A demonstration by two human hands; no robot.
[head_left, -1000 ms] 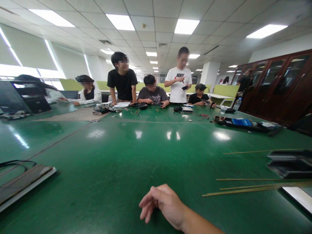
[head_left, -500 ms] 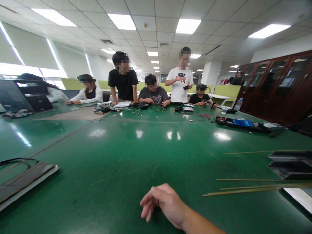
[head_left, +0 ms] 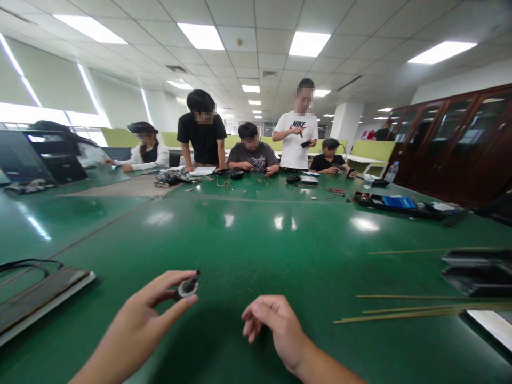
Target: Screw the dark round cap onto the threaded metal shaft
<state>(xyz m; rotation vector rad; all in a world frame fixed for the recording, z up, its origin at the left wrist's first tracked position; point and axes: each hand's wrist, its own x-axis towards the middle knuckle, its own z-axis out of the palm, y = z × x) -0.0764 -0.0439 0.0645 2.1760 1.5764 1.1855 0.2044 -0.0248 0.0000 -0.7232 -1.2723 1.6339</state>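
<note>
Between the thumb and fingers of my left hand (head_left: 150,314) is a small round dark object (head_left: 188,287) with a pale rim and a short black stub at its top. The hand is above the green table (head_left: 224,245), left of centre. My right hand (head_left: 274,325) is at the lower middle, to the right of the left one, its fingers loosely curled and slightly apart with nothing seen between them. The two hands do not touch.
Thin sticks (head_left: 392,314) lie at the right, near black channel-shaped parts (head_left: 476,272). A flat panel (head_left: 44,293) with a dark cable is at the left. Across the table, several people work among electronic parts; a black tray (head_left: 400,205) holds blue items.
My left hand has come into view from the lower left with the small round object. My right hand has shifted slightly right. Across the table, a standing person in black has lowered their head.
</note>
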